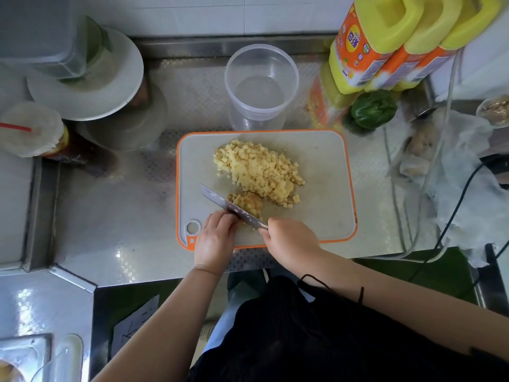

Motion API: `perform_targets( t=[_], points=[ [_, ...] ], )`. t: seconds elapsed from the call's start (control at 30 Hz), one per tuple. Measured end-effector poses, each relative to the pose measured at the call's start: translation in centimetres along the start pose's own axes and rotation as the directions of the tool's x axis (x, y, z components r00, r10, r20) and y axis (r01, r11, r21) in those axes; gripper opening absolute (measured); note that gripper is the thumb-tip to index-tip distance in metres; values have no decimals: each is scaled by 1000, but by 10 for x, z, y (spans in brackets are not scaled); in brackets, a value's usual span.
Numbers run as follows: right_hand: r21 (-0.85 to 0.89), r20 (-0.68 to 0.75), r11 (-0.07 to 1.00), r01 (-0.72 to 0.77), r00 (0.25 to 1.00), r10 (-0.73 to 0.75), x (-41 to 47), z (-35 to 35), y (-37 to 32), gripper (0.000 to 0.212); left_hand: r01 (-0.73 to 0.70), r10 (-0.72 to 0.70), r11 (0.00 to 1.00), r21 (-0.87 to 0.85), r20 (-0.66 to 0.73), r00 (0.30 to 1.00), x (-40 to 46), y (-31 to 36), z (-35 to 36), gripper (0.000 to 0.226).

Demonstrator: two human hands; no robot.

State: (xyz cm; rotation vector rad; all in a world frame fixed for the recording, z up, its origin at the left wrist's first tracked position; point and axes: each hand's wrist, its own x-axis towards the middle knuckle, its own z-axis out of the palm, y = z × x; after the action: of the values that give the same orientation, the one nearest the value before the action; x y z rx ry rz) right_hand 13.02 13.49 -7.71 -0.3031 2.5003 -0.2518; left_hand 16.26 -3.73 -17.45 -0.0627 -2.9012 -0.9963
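A grey cutting board (325, 166) with an orange rim lies on the steel counter. A heap of small yellow diced cubes (259, 169) sits in its middle. Nearer me lies a smaller uncut piece (248, 202) of the same food. My right hand (289, 241) grips the handle of a knife (228, 206), whose blade slants up to the left over that piece. My left hand (217, 238) has its fingers curled against the near end of the piece, beside the blade.
An empty clear plastic tub (261, 84) stands just behind the board. Yellow-capped bottles (385, 45) and a green pepper (371, 110) are at back right. White plates (91, 78) and a covered cup (30, 130) are at left. Cables and plastic bags (454, 166) lie at right.
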Motion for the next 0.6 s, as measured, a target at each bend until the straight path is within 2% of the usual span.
perform_targets(
  t=[0.23,0.37,0.5,0.6],
  points=[
    [19,58,998,-58,997,57,13,9,-10,20,18,-18,1000,-24,-24,1000,0,0,1,24],
    [37,44,997,-69,997,67,18,17,-11,26,9,-9,1000,-7,-12,1000,0,0,2,24],
    [142,110,982,-128,988,113,29,6,-8,37,17,-17,1000,21,22,1000,-2,-3,1,22],
    [236,143,957,-169,980,138,32,1,-3,36,-18,16,998,52,45,999,-2,-8,-1,24]
  ],
)
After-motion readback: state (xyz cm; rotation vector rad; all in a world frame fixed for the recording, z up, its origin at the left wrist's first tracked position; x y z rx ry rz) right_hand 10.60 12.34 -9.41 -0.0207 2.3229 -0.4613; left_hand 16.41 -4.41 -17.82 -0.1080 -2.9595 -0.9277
